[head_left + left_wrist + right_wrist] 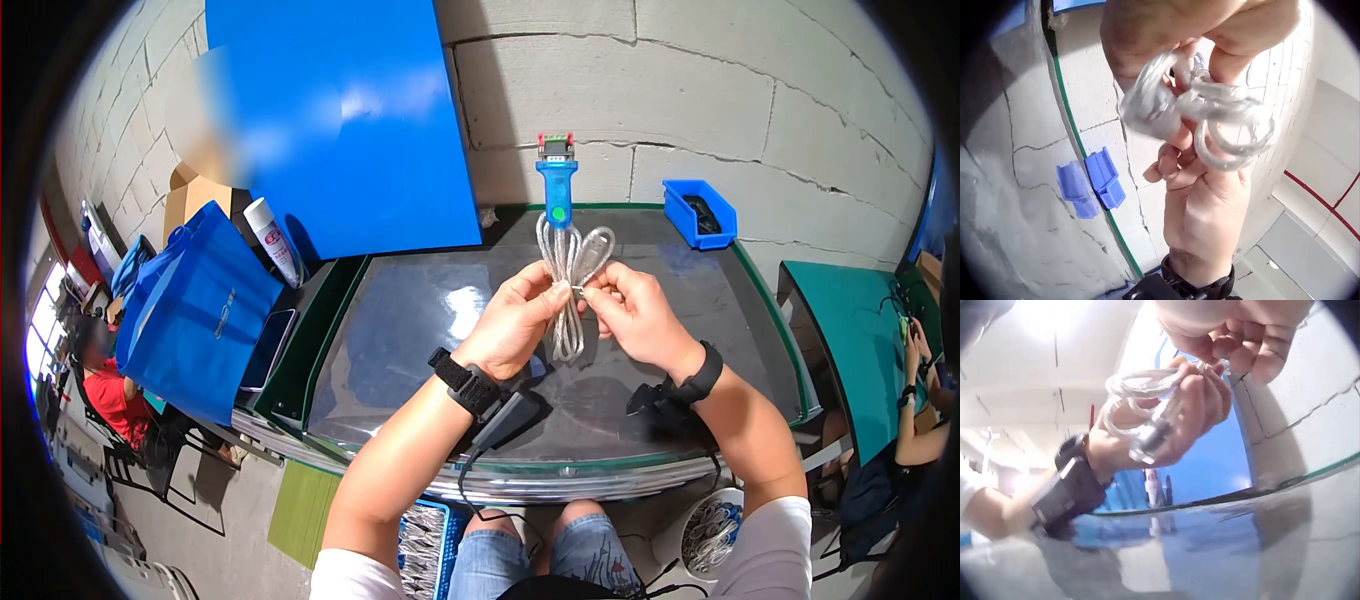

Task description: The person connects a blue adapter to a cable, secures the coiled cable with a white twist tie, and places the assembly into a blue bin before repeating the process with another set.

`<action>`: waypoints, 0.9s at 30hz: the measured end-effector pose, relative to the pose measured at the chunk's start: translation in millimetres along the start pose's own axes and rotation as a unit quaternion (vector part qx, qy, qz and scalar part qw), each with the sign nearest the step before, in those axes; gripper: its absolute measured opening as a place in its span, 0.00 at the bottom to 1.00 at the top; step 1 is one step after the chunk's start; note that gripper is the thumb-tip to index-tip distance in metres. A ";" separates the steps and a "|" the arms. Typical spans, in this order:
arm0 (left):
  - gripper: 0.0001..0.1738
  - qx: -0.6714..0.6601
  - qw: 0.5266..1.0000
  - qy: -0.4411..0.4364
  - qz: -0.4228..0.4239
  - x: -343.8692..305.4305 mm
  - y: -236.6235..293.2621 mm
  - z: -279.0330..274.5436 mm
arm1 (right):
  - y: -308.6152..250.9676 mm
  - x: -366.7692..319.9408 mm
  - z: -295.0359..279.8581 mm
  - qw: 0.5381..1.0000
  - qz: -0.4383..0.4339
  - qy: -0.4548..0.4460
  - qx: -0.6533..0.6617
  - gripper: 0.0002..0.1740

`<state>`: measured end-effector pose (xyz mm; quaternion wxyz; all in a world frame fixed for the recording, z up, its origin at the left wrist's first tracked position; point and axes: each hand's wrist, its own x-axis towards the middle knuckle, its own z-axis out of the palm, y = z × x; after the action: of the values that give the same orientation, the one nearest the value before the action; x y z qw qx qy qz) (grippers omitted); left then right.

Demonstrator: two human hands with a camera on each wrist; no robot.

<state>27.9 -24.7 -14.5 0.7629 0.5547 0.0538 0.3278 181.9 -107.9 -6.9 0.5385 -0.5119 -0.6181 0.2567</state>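
A coiled clear-jacketed cable [568, 342] hangs upright in front of the person, its blue connector [558, 190] pointing up with a green terminal block [556, 148] on top. The left hand [518, 318] grips the coil around its middle, thumb in front. From the other side, the right hand [640, 316] pinches a thin pale tie [578, 289] at the coil's waist, fingertips close to the left thumb. In the right wrist view, the cable's plug [1151, 439] dangles by the left hand. Loops of the coil [1229, 134] look blurred in the left wrist view.
Under the hands lies a dark glossy tabletop [420, 400] with a green rim. A blue bin [700, 215] with dark items stands back right. At left are a spray can [272, 240], a blue bag [200, 310] and a phone [268, 350]. A blue panel [350, 120] leans behind.
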 end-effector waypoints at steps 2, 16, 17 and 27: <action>0.17 0.012 1.000 -0.024 -0.005 0.8 -1.9 -6.2 | 2.0 1.8 -2.6 0.998 0.012 -0.013 0.053 0.10; 0.12 -0.058 0.996 0.047 -0.052 -2.4 4.1 1.8 | 3.1 1.0 3.2 0.999 -0.031 -0.015 0.032 0.04; 0.12 -0.102 0.993 0.030 -0.050 0.4 0.3 -5.2 | -3.0 -1.2 2.9 0.994 -0.098 0.011 -0.043 0.04; 0.14 -0.157 0.983 -0.008 -0.090 -0.5 5.5 -11.3 | -10.8 -3.0 2.2 0.885 -0.343 0.063 -0.309 0.13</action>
<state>20.1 -14.9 -14.1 0.8676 0.4231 0.0454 0.2574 175.7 -113.8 0.6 0.4448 -0.4237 -0.7681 -0.1809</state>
